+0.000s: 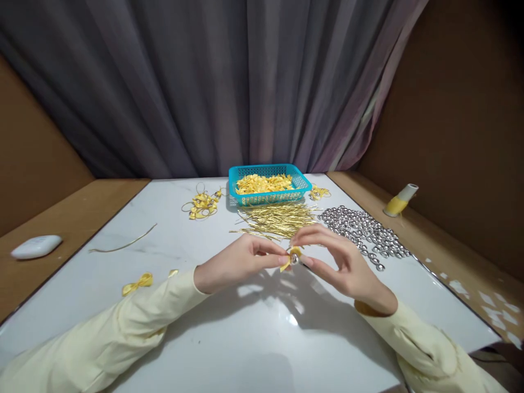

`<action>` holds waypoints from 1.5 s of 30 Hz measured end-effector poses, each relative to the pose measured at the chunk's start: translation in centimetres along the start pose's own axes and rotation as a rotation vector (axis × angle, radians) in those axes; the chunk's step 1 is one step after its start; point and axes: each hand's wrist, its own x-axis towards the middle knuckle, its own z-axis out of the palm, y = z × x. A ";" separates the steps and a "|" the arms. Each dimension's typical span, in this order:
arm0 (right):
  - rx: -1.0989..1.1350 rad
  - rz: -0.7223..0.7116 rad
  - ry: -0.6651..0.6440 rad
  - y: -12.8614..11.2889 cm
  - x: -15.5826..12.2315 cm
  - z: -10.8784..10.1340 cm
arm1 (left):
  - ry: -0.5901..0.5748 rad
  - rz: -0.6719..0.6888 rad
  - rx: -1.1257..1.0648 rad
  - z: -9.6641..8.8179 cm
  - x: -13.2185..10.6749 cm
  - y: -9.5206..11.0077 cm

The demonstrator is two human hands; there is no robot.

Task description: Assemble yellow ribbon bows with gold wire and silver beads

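Over the middle of the white table, my left hand (245,259) pinches a small yellow ribbon bow (284,266) between thumb and fingertips. A shiny round silver bead (294,258) sits at the bow's centre. From the other side, my right hand (338,259) has its thumb against the bead and its curved fingers at the bow's upper edge. What lies behind the bow is partly hidden by the fingers. Just beyond the hands lies a pile of gold twist ties (278,219). Many loose silver beads (368,232) are spread to the right.
A blue basket (268,200) of yellow bows stands at the back. Finished-looking bows with gold loops (203,205) lie left of it, others (319,192) right. One bow (137,284) and a single tie (125,243) lie left. A thread spool (400,200) and white case (36,247) flank the table.
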 end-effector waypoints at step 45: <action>-0.244 -0.166 0.288 0.0 -0.9 2.4 | 0.474 0.196 0.086 2.3 -1.1 -0.1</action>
